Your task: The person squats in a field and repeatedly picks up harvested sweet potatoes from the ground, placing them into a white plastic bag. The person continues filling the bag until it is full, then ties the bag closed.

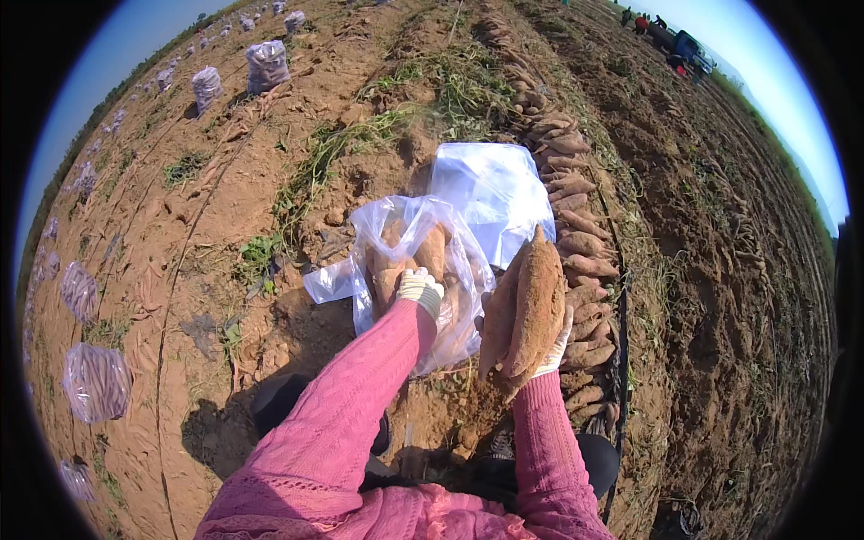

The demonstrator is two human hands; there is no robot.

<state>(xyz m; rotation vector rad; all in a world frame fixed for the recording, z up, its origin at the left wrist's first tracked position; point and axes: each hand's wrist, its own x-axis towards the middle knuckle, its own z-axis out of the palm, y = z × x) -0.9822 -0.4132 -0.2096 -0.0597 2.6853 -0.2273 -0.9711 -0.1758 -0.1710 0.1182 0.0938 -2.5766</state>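
Two large, soil-covered sweet potatoes (534,304) are gripped side by side, roughly upright, in my gloved right hand (556,347). The hand is mostly hidden behind them. My gloved left hand (420,290) reaches into a clear plastic bag (466,250) and rests against the sweet potatoes (386,273) inside. Its fingers look curled, but whether they grip one is not plain. Just beyond the open bag lies a flat stack of clear plastic bags (489,192), shining in the sun.
A long row of sweet potatoes (584,243) runs along my right, beside a dark drip hose (622,351). Filled bags (98,381) stand across the soil to the left. Cut vines (466,88) lie ahead. A truck (690,52) and people (641,24) are far off at right.
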